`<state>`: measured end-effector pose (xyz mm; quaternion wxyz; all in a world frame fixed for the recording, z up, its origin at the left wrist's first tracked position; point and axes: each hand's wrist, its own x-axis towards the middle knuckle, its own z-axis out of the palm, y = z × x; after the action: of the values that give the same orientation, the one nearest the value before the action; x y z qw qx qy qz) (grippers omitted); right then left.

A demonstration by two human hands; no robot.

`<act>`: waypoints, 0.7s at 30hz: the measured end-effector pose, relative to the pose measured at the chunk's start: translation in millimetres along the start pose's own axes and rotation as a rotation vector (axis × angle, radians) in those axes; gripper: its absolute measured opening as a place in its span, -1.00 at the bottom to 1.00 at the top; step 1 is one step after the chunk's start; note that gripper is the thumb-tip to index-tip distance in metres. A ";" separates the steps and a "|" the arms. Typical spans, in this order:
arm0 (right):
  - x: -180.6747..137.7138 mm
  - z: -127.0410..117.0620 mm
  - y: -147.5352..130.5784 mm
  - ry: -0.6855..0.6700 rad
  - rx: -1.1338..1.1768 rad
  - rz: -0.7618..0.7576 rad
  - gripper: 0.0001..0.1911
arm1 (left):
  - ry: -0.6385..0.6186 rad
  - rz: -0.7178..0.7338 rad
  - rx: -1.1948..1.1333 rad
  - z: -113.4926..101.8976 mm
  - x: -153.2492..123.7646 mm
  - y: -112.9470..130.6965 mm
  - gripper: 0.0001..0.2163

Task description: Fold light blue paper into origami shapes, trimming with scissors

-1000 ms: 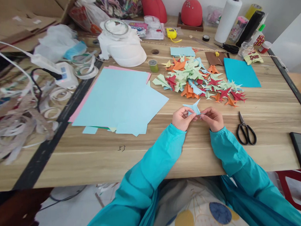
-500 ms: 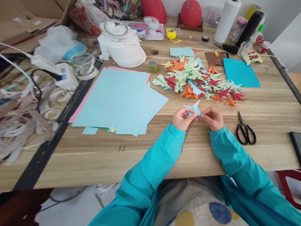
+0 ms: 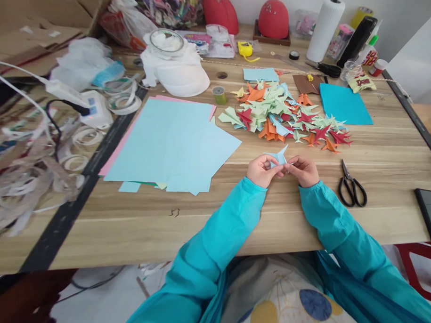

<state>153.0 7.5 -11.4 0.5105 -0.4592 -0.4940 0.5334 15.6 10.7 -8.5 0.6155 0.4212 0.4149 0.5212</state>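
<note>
A small light-blue folded paper figure (image 3: 280,157) with pointed tips is held up between my two hands, just above the wooden table. My left hand (image 3: 264,170) pinches its left and lower side between thumb and fingers. On the other side, my right hand (image 3: 303,169) pinches its lower right edge, the two thumbs almost meeting. My fingers hide the lower part of the paper. Beyond the hands lies a heap of folded paper figures (image 3: 270,103) in green, orange, red and blue. Black-handled scissors (image 3: 352,185) rest to the right of my right hand.
To the left lies a stack of light-blue paper sheets (image 3: 165,139) over pink ones. Behind the heap are a bright blue paper square (image 3: 344,104) and a yellow tape measure (image 3: 245,49). A phone (image 3: 430,215) sits at the right edge. Ribbons (image 3: 35,172) clutter the far left.
My right hand has shifted slightly left, bringing its fingertips closer to those of my left hand. The paper figure has tilted a little. Everything else stays in place.
</note>
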 end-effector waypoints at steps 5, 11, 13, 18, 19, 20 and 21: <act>3.2 -3.3 1.7 0.038 -0.030 0.007 -0.70 | -0.076 -0.016 -0.039 -0.1 0.7 -2.3 -0.65; 4.7 -9.3 5.0 0.064 0.035 0.006 -0.72 | 0.032 -0.023 -0.165 -0.4 4.4 -1.9 -0.44; 4.8 -9.8 5.9 0.045 0.068 0.037 -0.71 | 0.092 -0.029 -0.181 -1.8 6.3 -1.1 -0.38; 5.6 -8.8 6.6 0.038 0.130 0.061 -0.71 | 0.055 -0.033 -0.041 -5.1 6.2 3.1 -0.50; 5.5 -8.4 6.0 0.042 0.138 0.053 -0.72 | 0.043 -0.026 -0.006 -5.3 5.5 3.7 -0.54; 5.3 -7.8 5.0 0.041 0.147 0.047 -0.72 | 0.035 -0.020 0.017 -5.3 4.7 3.9 -0.59; 4.9 -7.2 3.8 0.030 0.159 0.048 -0.73 | 0.029 -0.014 0.028 -5.3 4.2 3.6 -0.62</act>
<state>159.5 12.8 -15.7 0.5399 -0.4369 -0.4314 0.5758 10.0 15.6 -7.0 0.6072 0.4190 0.4340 0.5171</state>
